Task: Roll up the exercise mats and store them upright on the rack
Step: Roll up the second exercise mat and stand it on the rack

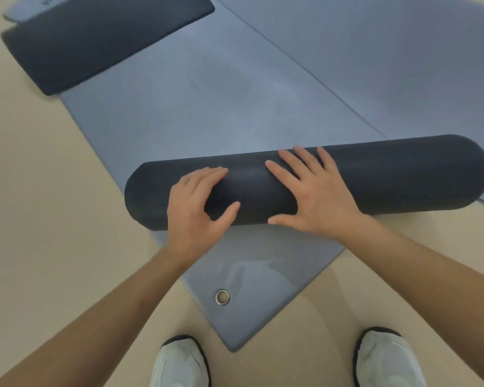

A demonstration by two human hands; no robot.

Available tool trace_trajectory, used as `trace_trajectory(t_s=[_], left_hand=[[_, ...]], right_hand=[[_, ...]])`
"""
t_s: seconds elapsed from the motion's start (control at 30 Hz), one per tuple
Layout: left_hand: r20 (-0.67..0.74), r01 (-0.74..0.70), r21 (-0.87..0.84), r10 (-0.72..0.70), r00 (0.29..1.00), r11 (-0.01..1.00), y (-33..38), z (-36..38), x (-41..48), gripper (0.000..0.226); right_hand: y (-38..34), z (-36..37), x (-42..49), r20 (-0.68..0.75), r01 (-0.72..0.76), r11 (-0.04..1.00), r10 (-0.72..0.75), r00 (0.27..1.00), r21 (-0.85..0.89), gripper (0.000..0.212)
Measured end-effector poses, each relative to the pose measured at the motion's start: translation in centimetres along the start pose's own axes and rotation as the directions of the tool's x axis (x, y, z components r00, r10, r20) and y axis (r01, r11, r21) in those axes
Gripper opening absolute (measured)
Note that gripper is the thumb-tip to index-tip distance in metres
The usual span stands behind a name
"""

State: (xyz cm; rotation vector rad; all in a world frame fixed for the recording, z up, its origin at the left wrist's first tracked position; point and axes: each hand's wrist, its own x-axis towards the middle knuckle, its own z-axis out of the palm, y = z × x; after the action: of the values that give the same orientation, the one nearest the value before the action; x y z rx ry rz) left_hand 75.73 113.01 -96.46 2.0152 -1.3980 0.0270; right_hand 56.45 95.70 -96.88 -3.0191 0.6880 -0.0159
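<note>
The rolled mat (375, 174) under my palms is charcoal, almost black, with a fine matte grain. The flat mat (179, 113) beneath it is plain slate blue, with a silver metal eyelet (222, 297) near its corner. Beside it, a second blue mat (389, 51), slightly more lavender. A dark folded mat (95, 37) up top. Beige floor (39, 191). My shoes (180, 364) are white with dark trim.

A beige floor (53, 177) fills the left side, with two white shoes (180, 361) at the bottom edge.
</note>
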Motion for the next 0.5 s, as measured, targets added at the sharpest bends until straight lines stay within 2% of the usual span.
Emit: trace_trajectory(t_s=[0.1,0.17,0.2,0.27,0.3,0.33,0.4,0.5], left_hand=[[-0.023,0.163,0.045,-0.162,0.987,0.986,-1.7,-1.0,-3.2,0.063],[-0.062,0.303,0.061,-0.300,0.952,0.951,-2.9,-1.7,-3.5,0.075],[-0.091,0.415,0.048,-0.410,0.908,0.908,-3.2,-2.2,-3.2,0.084],[-0.082,0.662,-0.073,-0.666,0.741,0.746,-3.8,-2.4,-2.4,0.107],[-0.049,0.731,-0.156,-0.744,0.666,0.664,-4.2,-2.7,-2.1,0.115],[-0.015,0.742,-0.243,-0.767,0.641,0.625,-4.6,-2.8,-2.0,0.117],[0.018,0.701,-0.366,-0.749,0.663,0.612,-5.5,-3.0,-2.1,0.105],[0.066,0.709,-0.405,-0.755,0.653,0.578,-6.9,-3.3,-1.6,0.100]], right_hand=[[1.4,-0.6,2.6,0.057,-0.021,0.999,0.019,0.998,0.030,0.103],[1.9,-1.0,3.5,0.080,-0.033,0.999,0.030,0.996,0.040,0.103],[1.9,-1.1,3.8,0.076,-0.036,0.998,0.033,0.997,0.046,0.103],[2.3,-1.1,4.0,0.079,-0.045,0.997,0.041,0.996,0.057,0.103],[2.4,-1.2,4.2,0.080,-0.051,0.996,0.045,0.996,0.067,0.103],[2.5,-1.3,4.4,0.085,-0.055,0.995,0.048,0.995,0.080,0.102],[2.6,-1.6,5.1,0.103,-0.065,0.993,0.055,0.993,0.095,0.101],[2.6,-1.6,5.5,0.113,-0.089,0.992,0.079,0.991,0.086,0.099]])
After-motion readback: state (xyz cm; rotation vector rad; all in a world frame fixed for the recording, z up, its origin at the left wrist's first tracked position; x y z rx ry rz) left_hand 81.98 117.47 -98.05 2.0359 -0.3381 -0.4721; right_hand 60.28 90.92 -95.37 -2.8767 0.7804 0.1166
